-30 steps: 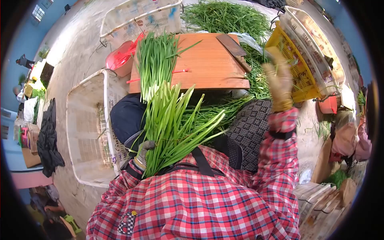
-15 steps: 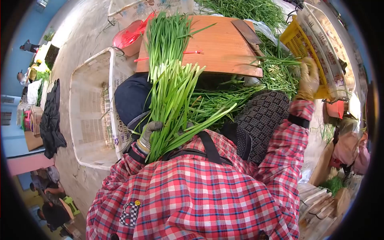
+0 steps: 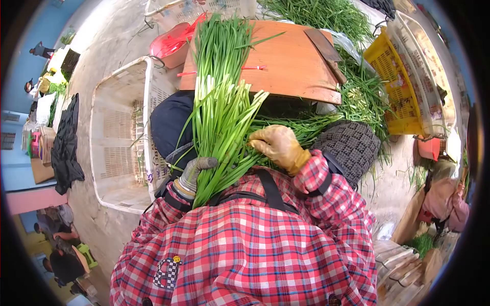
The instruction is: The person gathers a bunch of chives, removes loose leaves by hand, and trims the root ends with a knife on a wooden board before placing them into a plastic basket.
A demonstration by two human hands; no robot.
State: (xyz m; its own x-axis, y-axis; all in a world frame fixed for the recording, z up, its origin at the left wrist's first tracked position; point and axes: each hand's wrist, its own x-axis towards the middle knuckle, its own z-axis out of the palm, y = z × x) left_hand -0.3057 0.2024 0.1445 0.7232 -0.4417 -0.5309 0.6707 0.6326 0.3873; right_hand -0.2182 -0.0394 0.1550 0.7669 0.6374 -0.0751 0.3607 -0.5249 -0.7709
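A loose bunch of garlic chives lies over my lap, its pale ends pointing forward. My left hand, in a grey knit glove, is closed around the bunch's lower left side. In a yellow rubber glove, my right hand is bent inward at the bunch's right edge, fingertips pinched on stalks there. Ahead, another pile of chives rests on the left of a brown wooden board, and a red tie runs beneath it. A flat dark blade lies along the board's right edge.
A white plastic crate stands at my left, with a red basin beyond it. Loose greens cover the ground right of the board, beside a yellow crate. More greens are heaped at the back.
My right hand has come from beside the yellow crate, where it held out some thin stalks, inward to the bunch. Those stalks are no longer in it. My left hand keeps its hold.
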